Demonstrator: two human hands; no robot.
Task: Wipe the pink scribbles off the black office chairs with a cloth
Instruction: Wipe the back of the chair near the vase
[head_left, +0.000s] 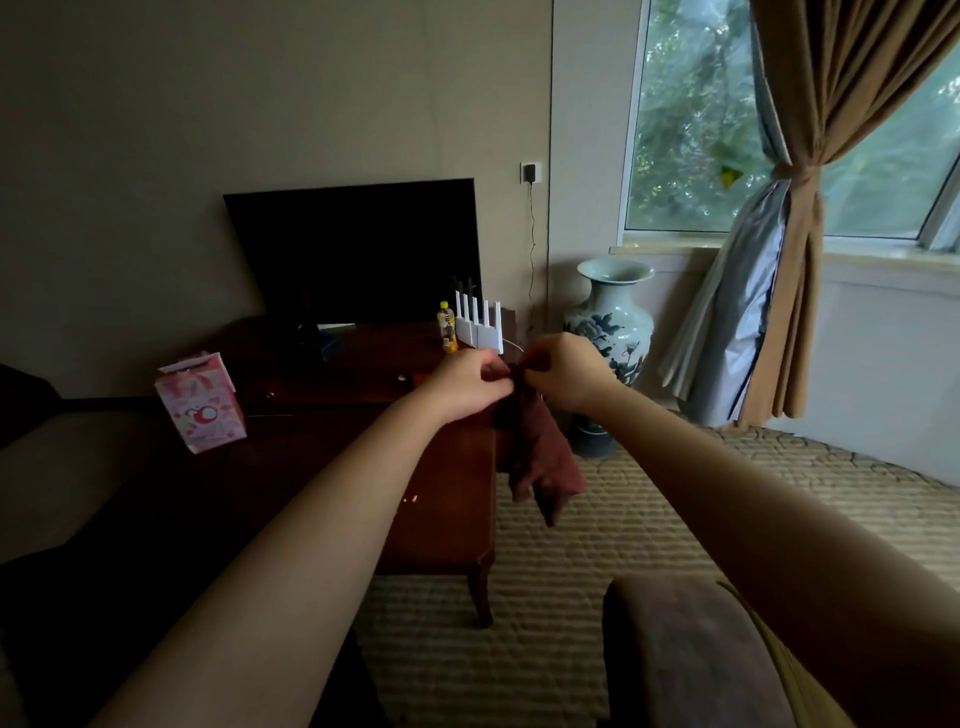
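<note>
Dark wood surface (441, 493) with pink gift bag (200, 402), television (353, 254), yellow bottle (447, 327), label too small to read, vase (610, 332) below window (691, 130), left hand (467, 384) and right hand (566, 371) pinching red cloth (540, 457)

A dark red cloth (540, 457) is seen against a reddish-brown surface (447, 499). A pink bag (200, 402) is patterned in white, a white vase (610, 327) is painted with blue flowers, and a curtain (826, 171) is coloured tan

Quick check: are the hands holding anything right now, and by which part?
A dark red cloth. The left hand and right hand both pinch its top edge, close together; the rest hangs down freely.
</note>
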